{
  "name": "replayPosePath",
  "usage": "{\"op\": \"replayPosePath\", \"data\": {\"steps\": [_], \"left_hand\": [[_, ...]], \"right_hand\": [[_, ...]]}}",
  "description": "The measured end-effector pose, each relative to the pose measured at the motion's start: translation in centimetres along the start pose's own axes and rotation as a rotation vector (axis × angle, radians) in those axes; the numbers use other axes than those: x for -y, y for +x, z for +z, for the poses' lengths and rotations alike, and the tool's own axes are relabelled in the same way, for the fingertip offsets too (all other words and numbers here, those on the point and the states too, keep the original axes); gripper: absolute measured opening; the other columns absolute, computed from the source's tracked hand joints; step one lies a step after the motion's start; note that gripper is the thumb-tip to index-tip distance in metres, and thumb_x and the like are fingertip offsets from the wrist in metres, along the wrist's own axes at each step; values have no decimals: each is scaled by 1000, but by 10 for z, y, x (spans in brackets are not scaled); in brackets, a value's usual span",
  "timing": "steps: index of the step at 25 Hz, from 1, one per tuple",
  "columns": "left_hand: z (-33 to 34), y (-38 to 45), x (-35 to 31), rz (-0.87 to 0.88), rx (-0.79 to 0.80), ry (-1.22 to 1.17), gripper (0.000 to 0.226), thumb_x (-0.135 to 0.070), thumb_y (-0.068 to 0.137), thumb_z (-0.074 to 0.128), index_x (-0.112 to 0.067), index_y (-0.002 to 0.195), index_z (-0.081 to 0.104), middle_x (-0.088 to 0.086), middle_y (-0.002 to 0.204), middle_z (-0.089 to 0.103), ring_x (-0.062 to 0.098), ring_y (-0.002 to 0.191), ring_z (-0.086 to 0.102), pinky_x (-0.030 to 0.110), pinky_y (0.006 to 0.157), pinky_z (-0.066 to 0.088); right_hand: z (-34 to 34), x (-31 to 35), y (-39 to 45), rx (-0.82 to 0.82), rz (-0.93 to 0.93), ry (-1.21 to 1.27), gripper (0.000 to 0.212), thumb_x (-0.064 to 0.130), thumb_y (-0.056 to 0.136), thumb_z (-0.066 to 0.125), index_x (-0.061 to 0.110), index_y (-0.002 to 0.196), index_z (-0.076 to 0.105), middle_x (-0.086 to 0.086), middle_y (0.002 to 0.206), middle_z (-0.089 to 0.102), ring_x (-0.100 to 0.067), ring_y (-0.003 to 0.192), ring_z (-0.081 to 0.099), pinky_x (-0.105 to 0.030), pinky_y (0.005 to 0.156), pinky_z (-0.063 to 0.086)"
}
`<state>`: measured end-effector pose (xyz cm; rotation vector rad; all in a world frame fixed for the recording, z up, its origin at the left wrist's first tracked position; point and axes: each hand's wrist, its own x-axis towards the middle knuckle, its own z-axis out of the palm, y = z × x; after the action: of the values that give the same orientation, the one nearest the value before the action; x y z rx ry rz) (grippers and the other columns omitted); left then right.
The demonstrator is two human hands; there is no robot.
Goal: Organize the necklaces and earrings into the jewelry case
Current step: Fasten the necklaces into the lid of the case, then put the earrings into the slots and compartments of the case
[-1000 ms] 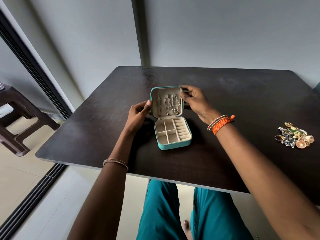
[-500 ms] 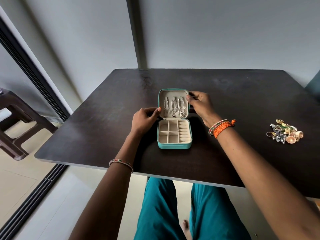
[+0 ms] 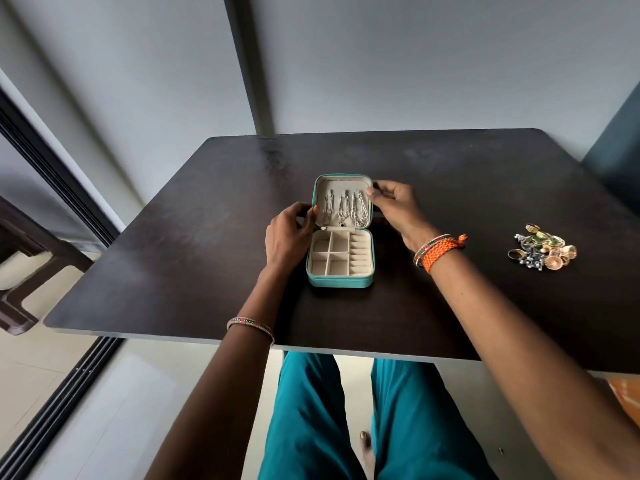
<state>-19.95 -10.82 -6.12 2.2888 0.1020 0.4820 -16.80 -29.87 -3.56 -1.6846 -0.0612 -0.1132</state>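
Centrally on the dark tabletop (image 3: 173, 258) sits the teal jewelry case (image 3: 341, 266), open, its lid (image 3: 343, 200) standing upright at the far side so the cream lining faces the person. Its long axis, from front edge to lid top, runs straight away from the person. Silver necklaces (image 3: 346, 211) hang in vertical strands inside the lid. The case's tray below shows square compartments on the left and ring rolls on the right, with nothing visible in them. The left hand (image 3: 289, 233) grips the lid's left edge with curled fingers; the right hand (image 3: 394, 206) pinches the lid's upper right edge. Well to the right of the case, a heap of earrings (image 3: 543, 247) lies on the tabletop.
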Motion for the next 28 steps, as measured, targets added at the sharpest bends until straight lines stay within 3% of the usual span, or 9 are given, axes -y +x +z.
{"op": "replayPosePath", "data": {"steps": [4, 6, 9, 12, 15, 19, 22, 25, 28], "left_hand": [[-2, 0, -3, 42, 12, -10, 38, -33, 88, 62, -20, 122, 53, -3, 119, 62, 18, 77, 60, 37, 76, 51], [-4, -5, -9, 31, 18, -12, 34, -23, 86, 62, -19, 118, 53, -2, 121, 60, 19, 76, 61, 39, 77, 52], [2, -21, -18, -1, 71, 38, 36, -17, 88, 53, -15, 124, 56, 5, 131, 57, 26, 104, 62, 43, 89, 50], [10, -35, -15, 1, 72, 2, 37, -18, 95, 46, -13, 130, 56, 0, 147, 44, 24, 127, 51, 39, 102, 42], [7, -35, -12, -57, 46, -99, 36, -21, 97, 46, -19, 131, 57, -4, 143, 50, 22, 124, 54, 38, 102, 43], [10, -36, -8, -114, 30, -157, 40, -19, 94, 47, -28, 132, 55, 4, 115, 69, 27, 101, 64, 40, 91, 49], [9, -36, -9, -81, -50, -253, 40, -13, 90, 51, -23, 128, 59, 3, 114, 70, 15, 95, 65, 28, 87, 51], [5, -44, -12, -48, -70, -323, 35, -7, 88, 53, -14, 121, 63, 3, 110, 70, 10, 92, 65, 15, 79, 51], [5, -44, -13, -25, -78, -323, 33, -8, 85, 55, -13, 116, 64, 5, 108, 70, 17, 95, 67, 32, 85, 55]], "right_hand": [[13, -11, -28, -19, -2, -131, 43, 26, 88, 61, 13, 127, 52, -1, 117, 61, -18, 111, 58, -38, 99, 48], [24, -20, -45, 14, -67, -267, 48, 29, 89, 56, 13, 133, 48, -6, 127, 57, -23, 119, 54, -41, 104, 43], [31, -24, -60, -10, -185, -498, 39, 16, 94, 48, 1, 130, 51, -17, 132, 50, -33, 120, 51, -44, 103, 41], [33, -23, -65, -27, -226, -583, 39, 17, 95, 43, 0, 129, 50, -17, 132, 52, -35, 119, 51, -47, 100, 42], [32, -21, -67, -34, -207, -622, 43, 22, 96, 41, 4, 134, 47, -14, 139, 49, -33, 126, 47, -46, 104, 38], [28, -17, -72, -26, -198, -563, 54, 23, 96, 45, 8, 146, 30, -15, 142, 47, -33, 126, 47, -45, 105, 38], [25, -13, -77, -26, -116, -543, 71, 27, 96, 46, 9, 151, 4, -20, 142, 46, -39, 122, 49, -45, 101, 40], [22, -10, -83, -20, -88, -530, 71, 28, 97, 43, 7, 151, 3, -19, 140, 48, -37, 122, 49, -41, 99, 41], [20, -9, -83, -18, -91, -498, 67, 28, 97, 42, 6, 151, 7, -17, 143, 45, -35, 124, 48, -41, 101, 41]]}}
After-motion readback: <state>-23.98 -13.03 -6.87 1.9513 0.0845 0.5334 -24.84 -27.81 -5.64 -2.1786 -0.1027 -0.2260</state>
